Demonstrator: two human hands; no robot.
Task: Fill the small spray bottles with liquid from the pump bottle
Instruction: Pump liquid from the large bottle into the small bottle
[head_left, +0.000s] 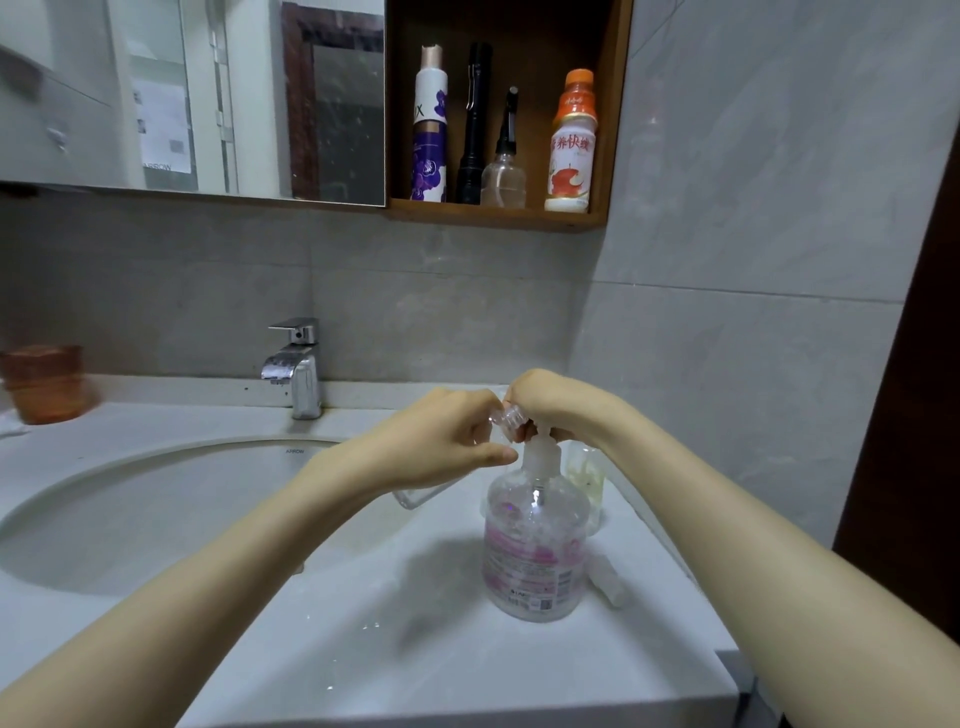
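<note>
On a counter (415, 649) right of the sink (130, 519), a left hand (441, 441) grips a tilted spray bottle (506, 418), neck at the spout of the pump bottle (535, 545). The right hand (556, 405) curls over its head. Slow strokes, mouth under the spout, should limit spills.

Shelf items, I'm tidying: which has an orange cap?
The drink bottle, rightmost on the shelf; the can is purple, the torch black, the other bottle clear.
</note>
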